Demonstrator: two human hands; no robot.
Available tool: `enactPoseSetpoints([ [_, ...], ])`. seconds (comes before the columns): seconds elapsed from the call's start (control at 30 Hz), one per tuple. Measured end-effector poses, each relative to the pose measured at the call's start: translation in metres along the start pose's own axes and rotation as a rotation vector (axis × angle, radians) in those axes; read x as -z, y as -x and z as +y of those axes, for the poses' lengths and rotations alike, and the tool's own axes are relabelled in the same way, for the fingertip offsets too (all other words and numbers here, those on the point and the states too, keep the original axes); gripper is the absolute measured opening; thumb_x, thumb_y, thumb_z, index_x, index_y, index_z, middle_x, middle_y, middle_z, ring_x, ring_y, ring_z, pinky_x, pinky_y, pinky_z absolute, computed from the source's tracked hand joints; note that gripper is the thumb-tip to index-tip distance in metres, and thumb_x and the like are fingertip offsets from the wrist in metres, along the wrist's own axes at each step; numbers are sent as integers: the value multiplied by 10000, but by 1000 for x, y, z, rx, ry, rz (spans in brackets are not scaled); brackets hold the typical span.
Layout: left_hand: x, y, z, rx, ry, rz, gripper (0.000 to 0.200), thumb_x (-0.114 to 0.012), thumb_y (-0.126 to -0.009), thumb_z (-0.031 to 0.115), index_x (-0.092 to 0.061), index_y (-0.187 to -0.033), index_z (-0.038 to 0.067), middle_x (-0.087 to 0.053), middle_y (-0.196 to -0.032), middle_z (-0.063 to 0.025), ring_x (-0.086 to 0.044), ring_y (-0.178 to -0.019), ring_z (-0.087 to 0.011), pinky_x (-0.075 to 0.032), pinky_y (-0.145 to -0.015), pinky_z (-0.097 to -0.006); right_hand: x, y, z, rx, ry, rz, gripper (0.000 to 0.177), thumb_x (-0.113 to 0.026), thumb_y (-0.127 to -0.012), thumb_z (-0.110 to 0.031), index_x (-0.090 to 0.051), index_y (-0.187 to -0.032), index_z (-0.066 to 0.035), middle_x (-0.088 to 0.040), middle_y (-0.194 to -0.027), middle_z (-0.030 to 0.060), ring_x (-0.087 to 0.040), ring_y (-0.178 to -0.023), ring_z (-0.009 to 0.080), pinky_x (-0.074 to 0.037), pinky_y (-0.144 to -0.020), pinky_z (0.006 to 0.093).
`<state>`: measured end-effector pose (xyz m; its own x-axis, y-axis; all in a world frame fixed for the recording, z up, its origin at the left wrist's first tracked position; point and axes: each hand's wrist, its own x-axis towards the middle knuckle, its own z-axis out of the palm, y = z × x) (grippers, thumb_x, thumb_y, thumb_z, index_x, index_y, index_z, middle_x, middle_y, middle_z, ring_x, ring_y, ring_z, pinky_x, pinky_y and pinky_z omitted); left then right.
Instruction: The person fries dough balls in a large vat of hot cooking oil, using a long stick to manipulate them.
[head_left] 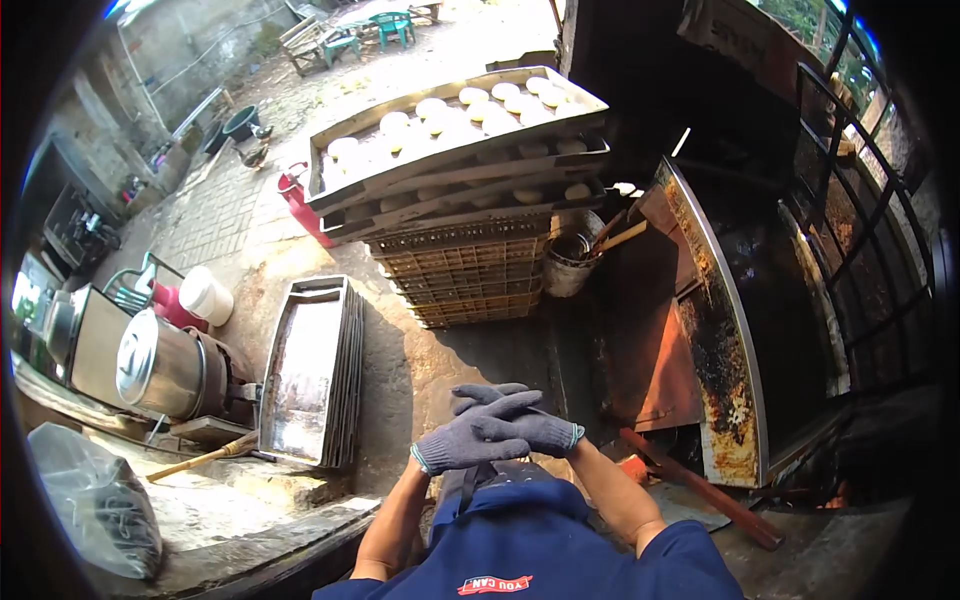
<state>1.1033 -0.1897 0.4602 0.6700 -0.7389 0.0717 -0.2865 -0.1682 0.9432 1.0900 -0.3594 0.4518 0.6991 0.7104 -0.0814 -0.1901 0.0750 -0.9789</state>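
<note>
My left hand point(462, 437) and my right hand point(545, 432) both wear grey knitted gloves with light blue cuffs. They meet in front of my body, crossing over each other with the fingers stretched out and overlapping. Neither one holds an object. Ahead of them stands a stack of brown plastic crates point(460, 275). On top are several metal trays, and the uppermost tray point(345, 185) carries rows of pale round dough pieces point(437, 122). Left of my hands, a pile of rectangular metal trays point(305, 370) lies on the ground.
At right stands a rusty, blackened metal panel point(715, 350) beside a dark opening. A bucket point(568, 270) with sticks sits by the crates. A reddish bar point(705, 490) lies low right. Leftward are a large metal pot point(165, 365), a white bucket point(207, 297) and a plastic bag point(95, 500).
</note>
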Motion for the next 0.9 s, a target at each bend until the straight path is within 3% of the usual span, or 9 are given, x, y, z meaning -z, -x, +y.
enactPoseSetpoints([
  [0.03,14,-1,-18,122,-52,-241,841,-708,-815,461,-304,-1499,182,-366,-1451,-246,-414,-1315,-400,-344,-1097,-450,11,-11,21,112,432,12,730,-492,-984,-370,-113,-1528,-65,-368,-1469,203,-361,-1370,293,-316,-1126,373],
  [0.13,66,-33,-14,311,-134,-172,843,-696,-830,489,-296,-1500,171,-135,-1527,-335,-318,-1382,-417,-359,-1088,-432,59,-3,3,-294,510,238,863,-577,-933,-412,-75,-1522,-30,-334,-1488,249,-418,-1338,324,-370,-1087,372],
  [0.27,161,-114,-48,-21,-344,336,572,-670,-905,274,-458,-1412,117,-354,-1491,-187,-441,-1321,-292,-462,-1003,-377,171,-15,-12,-228,659,651,533,-606,-939,-259,-455,-1364,26,-578,-1280,174,-577,-1155,228,-442,-992,317],
  [0.33,209,-179,-52,-159,-271,453,533,-679,-889,323,-528,-1331,66,-498,-1370,-195,-506,-1260,-283,-454,-995,-369,208,-37,-53,-86,618,797,490,-619,-927,-287,-534,-1292,27,-609,-1250,172,-581,-1170,239,-439,-1007,332],
  [0.57,314,-432,-78,-156,-181,204,545,-556,-937,419,-554,-1281,-3,-633,-1172,-196,-604,-1113,-286,-479,-937,-371,381,-159,-173,72,780,1087,398,-610,-916,-226,-592,-1230,17,-644,-1198,154,-606,-1129,235,-463,-975,328],
  [0.7,320,-536,-118,63,-481,129,459,-482,-895,365,-650,-1072,-24,-665,-1020,-264,-640,-970,-399,-484,-870,-456,498,-213,-197,-26,986,1248,426,-558,-880,-263,-603,-1195,20,-641,-1147,234,-614,-1107,333,-470,-962,374],
  [0.8,307,-568,-143,197,-644,127,418,-505,-874,345,-679,-997,-15,-670,-969,-265,-653,-920,-412,-503,-839,-477,561,-230,-194,-308,1232,1161,402,-514,-845,-236,-625,-1128,27,-632,-1096,279,-617,-1053,394,-493,-912,412],
  [0.87,300,-578,-151,234,-677,99,413,-529,-872,347,-681,-981,-22,-670,-982,-263,-652,-941,-408,-513,-831,-466,587,-238,-191,-734,1304,980,430,-511,-835,-262,-632,-1114,42,-638,-1096,265,-632,-1028,386,-508,-874,402],
  [0.9,299,-582,-154,235,-679,86,413,-529,-872,347,-681,-981,-22,-670,-982,-263,-652,-941,-408,-513,-831,-466,615,-239,-174,-710,1397,960,356,-516,-812,-235,-678,-968,41,-659,-969,269,-662,-900,403,-537,-781,422],
])
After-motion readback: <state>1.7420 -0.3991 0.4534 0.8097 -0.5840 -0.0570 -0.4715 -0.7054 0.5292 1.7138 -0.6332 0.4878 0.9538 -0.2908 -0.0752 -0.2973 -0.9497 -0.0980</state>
